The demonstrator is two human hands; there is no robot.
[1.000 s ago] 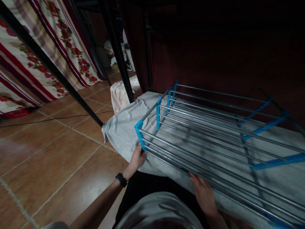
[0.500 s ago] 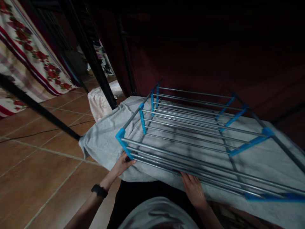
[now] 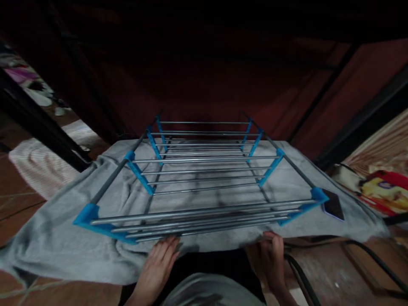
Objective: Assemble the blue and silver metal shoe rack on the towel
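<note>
A folded drying rack (image 3: 204, 178) of metal rods and blue plastic joints lies flat on a grey cloth (image 3: 54, 242). My left hand (image 3: 157, 265) rests palm down on the cloth's near edge, fingers apart, its tips just under the rack's front rods. My right hand (image 3: 274, 257) is at the cloth's front edge below the rack's right front corner. Its fingers are curled, and I cannot see whether they grip the cloth.
A dark phone (image 3: 333, 207) lies on the cloth beside the rack's right corner. Black cables (image 3: 366, 255) run over the floor at the right. A striped pale cloth (image 3: 38, 165) lies at the left behind a black metal bar (image 3: 41, 127). Colourful packaging (image 3: 385, 191) sits far right.
The view has swung right, so the rack is now centred. My left hand left the rack's blue left corner and now lies on the cloth near the middle. My right hand moved toward the right corner.
</note>
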